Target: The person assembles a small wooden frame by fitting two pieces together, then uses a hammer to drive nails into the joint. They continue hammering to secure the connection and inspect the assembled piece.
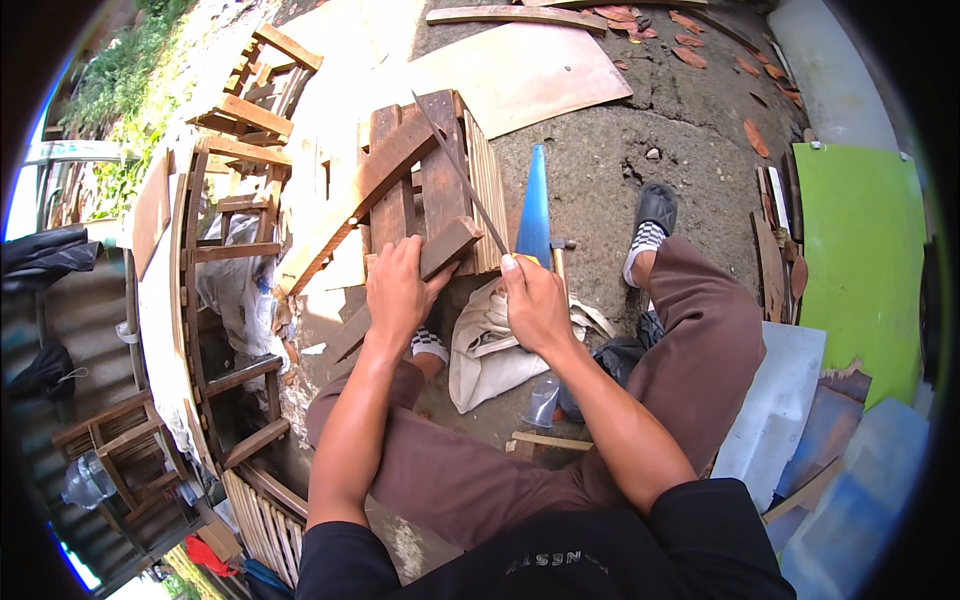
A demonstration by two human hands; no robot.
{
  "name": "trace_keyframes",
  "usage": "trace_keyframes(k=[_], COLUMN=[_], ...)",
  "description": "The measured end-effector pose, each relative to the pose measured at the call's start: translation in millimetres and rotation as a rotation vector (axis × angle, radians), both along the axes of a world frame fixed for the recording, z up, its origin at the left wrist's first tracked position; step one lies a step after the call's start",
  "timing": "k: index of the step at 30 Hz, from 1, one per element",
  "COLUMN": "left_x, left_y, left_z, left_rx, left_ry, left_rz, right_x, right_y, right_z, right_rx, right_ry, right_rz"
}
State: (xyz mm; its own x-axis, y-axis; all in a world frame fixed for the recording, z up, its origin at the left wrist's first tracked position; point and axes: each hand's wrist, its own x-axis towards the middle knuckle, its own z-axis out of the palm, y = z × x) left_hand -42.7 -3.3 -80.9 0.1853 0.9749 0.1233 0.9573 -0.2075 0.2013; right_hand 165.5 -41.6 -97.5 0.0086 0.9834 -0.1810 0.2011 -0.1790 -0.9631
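My left hand (398,285) grips a short brown wooden board (452,247), fingers over its top, on a slatted wooden stand (443,190). The board seems to continue under my hand toward the lower left. My right hand (538,303) is closed around the handle end of a handsaw (465,180). Its thin dark blade shows edge-on, slanting up and away past the board's right end; whether it touches the wood I cannot tell. A blue saw blade (534,212) rises just beyond my right hand, which hides its lower end. A longer plank (375,185) lies slanted across the stand.
A hammer (560,262) and a pale cloth bag (490,350) lie below the stand, near a clear plastic cup (541,400). Wooden frames (235,250) stand at left. A flat sheet (520,75) lies ahead; a green panel (858,260) leans at right.
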Motion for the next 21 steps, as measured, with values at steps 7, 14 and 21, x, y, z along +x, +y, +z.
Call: trace_keyframes(k=[7,14,21], left_x=[-1.3,-0.5,-0.3], left_y=[0.0,-2.3,-0.4], left_z=[0.5,-1.6,-0.7], left_rx=[0.004,0.007,0.006], left_ry=[0.025,0.022,0.008], left_rz=[-0.054,-0.011,0.011], right_x=[-6.9,-3.5,-0.7], right_y=[-0.8,0.3,0.7], right_z=[7.7,6.7,10.1], right_rx=[-0.019,0.041,0.034], right_ry=[-0.052,-0.007,0.058], right_rz=[0.001,-0.015,-0.041])
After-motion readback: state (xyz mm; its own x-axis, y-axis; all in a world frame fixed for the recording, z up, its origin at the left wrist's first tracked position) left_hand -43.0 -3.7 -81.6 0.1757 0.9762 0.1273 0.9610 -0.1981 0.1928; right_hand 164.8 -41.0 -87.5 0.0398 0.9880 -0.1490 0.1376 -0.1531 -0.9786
